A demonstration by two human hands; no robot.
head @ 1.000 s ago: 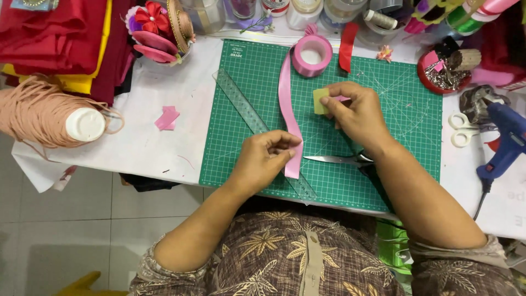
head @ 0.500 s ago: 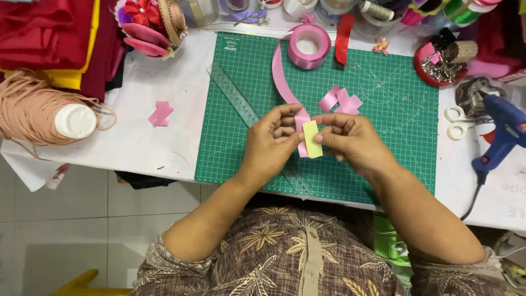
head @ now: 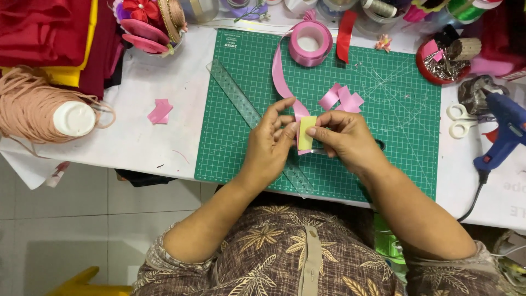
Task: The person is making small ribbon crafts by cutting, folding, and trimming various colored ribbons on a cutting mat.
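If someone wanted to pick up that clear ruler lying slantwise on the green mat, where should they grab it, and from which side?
Probably by the upper end of the clear ruler, coming from above and pinching across its two long edges. That end lies bare on the green cutting mat, while the lower stretch runs under the left hand. It lies flat and thin, so the fingers would likely need to tip one edge up first.

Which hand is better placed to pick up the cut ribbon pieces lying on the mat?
Right. The right hand sits just below the cut pieces, with bare mat between. The left hand is farther off, on the other side of the yellow card both hands pinch.
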